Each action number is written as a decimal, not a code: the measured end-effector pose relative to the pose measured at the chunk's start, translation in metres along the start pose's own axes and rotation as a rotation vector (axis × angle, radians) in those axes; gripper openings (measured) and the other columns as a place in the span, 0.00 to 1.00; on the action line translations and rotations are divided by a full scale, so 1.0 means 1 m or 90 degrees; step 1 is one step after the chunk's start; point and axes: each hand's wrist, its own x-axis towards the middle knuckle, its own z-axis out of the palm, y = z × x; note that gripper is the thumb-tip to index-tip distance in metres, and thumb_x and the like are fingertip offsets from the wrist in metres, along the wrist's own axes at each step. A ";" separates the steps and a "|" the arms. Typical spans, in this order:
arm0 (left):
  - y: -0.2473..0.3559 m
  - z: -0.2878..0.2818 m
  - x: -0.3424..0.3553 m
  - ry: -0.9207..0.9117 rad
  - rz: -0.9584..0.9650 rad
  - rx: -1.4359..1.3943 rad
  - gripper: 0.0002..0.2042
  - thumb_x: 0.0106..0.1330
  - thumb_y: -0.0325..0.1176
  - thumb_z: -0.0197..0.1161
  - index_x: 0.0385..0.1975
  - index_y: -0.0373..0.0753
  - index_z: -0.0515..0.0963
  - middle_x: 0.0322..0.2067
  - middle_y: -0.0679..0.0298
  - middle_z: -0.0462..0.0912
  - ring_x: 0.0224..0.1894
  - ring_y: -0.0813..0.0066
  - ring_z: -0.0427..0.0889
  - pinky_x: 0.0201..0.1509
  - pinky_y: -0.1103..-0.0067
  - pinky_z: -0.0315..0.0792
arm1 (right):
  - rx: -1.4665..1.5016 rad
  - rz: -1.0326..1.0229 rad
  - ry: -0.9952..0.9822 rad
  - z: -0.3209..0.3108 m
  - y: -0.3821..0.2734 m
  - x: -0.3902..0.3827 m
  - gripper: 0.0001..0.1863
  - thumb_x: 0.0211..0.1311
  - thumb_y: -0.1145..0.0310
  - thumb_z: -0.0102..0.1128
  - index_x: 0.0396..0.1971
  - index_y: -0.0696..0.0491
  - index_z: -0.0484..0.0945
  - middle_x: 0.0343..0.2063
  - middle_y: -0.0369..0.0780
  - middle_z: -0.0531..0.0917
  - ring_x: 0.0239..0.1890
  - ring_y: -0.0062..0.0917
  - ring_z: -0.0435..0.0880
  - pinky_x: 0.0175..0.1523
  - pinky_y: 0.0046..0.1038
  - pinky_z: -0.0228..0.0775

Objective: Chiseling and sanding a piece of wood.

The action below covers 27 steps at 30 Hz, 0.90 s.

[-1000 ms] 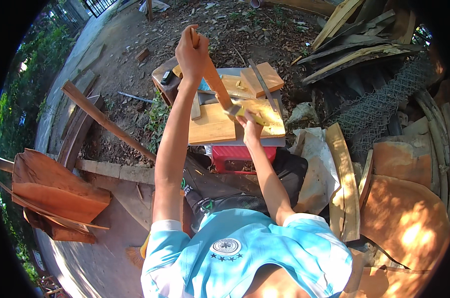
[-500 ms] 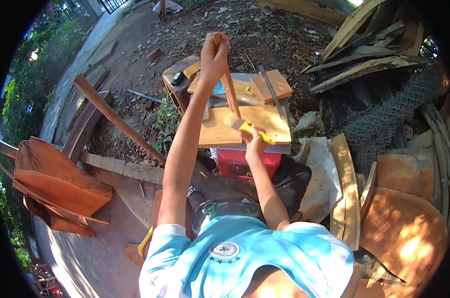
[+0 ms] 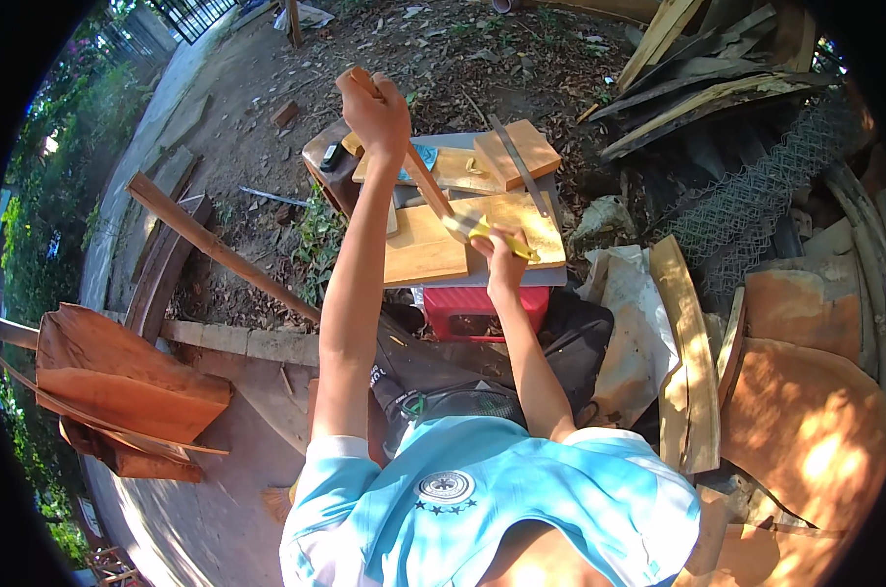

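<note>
My left hand (image 3: 376,119), raised and closed, grips the top of a narrow wooden strip (image 3: 425,182). The strip slants down toward the boards. In my right hand (image 3: 504,258) is a paintbrush with a yellow handle (image 3: 492,235). Its blurred bristle end meets or overlaps the strip's lower end; contact is hard to tell. Beneath them lies a light wooden board (image 3: 425,252) on a grey tabletop (image 3: 521,278). Behind are a thick wood block (image 3: 536,152), a long dark metal blade or bar (image 3: 521,166) across it, and another plank (image 3: 457,174) bearing a blue item (image 3: 422,158).
A red plastic stool (image 3: 443,311) stands under the tabletop. Left of me are a long wooden pole (image 3: 218,249) and a bent orange-brown sheet (image 3: 130,377). Scrap planks (image 3: 697,108), wire mesh (image 3: 756,196) and rusty sheets (image 3: 795,421) pile up on the right.
My left hand and the wooden strip have shifted left and slightly down in view. The brush has tilted, and its bristle end has moved slightly left beside the strip's lower end.
</note>
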 end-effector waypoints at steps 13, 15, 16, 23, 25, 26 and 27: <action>-0.003 -0.001 -0.001 -0.214 -0.177 -0.462 0.12 0.57 0.27 0.62 0.22 0.42 0.62 0.16 0.74 0.65 0.20 0.87 0.64 0.25 0.88 0.58 | -0.035 0.092 -0.007 0.006 0.011 -0.007 0.08 0.52 0.76 0.52 0.33 0.57 0.66 0.30 0.44 0.75 0.26 0.28 0.80 0.33 0.26 0.77; 0.001 0.001 0.001 -0.313 -0.221 -0.530 0.10 0.59 0.34 0.61 0.22 0.42 0.66 0.18 0.70 0.70 0.21 0.84 0.68 0.25 0.87 0.62 | 0.012 0.015 -0.099 0.048 -0.034 -0.010 0.07 0.54 0.76 0.52 0.33 0.58 0.66 0.29 0.43 0.75 0.27 0.29 0.80 0.37 0.27 0.76; 0.000 0.002 0.000 -0.338 -0.253 -0.503 0.11 0.61 0.38 0.59 0.21 0.41 0.68 0.19 0.69 0.72 0.20 0.82 0.70 0.23 0.85 0.64 | 0.063 -0.018 -0.131 0.062 -0.051 -0.009 0.07 0.55 0.76 0.52 0.33 0.58 0.66 0.30 0.43 0.75 0.28 0.30 0.80 0.38 0.27 0.76; -0.004 -0.003 0.005 -0.280 -0.310 -0.514 0.13 0.62 0.39 0.57 0.23 0.34 0.72 0.19 0.63 0.76 0.25 0.75 0.80 0.24 0.82 0.72 | -0.088 0.101 0.059 -0.025 0.046 0.009 0.09 0.54 0.75 0.53 0.35 0.57 0.65 0.28 0.45 0.76 0.29 0.31 0.81 0.32 0.29 0.78; -0.016 -0.009 0.004 -0.277 -0.307 -0.511 0.13 0.62 0.38 0.56 0.23 0.33 0.72 0.19 0.61 0.77 0.24 0.75 0.79 0.26 0.81 0.74 | 0.021 0.185 0.058 -0.047 0.072 -0.014 0.08 0.54 0.74 0.52 0.34 0.57 0.66 0.26 0.44 0.77 0.23 0.25 0.80 0.29 0.25 0.77; -0.019 -0.015 0.004 -0.268 -0.313 -0.509 0.13 0.63 0.37 0.56 0.24 0.33 0.71 0.19 0.61 0.77 0.22 0.76 0.78 0.25 0.81 0.74 | 0.006 0.176 0.053 -0.040 0.075 -0.022 0.08 0.55 0.74 0.52 0.34 0.57 0.67 0.24 0.43 0.77 0.22 0.24 0.79 0.27 0.24 0.76; -0.013 -0.015 0.000 -0.265 -0.327 -0.521 0.12 0.63 0.37 0.55 0.24 0.33 0.71 0.19 0.61 0.76 0.21 0.76 0.78 0.25 0.81 0.74 | -0.016 0.158 0.060 -0.039 0.071 -0.023 0.08 0.55 0.74 0.52 0.34 0.56 0.67 0.23 0.43 0.77 0.21 0.24 0.79 0.26 0.24 0.76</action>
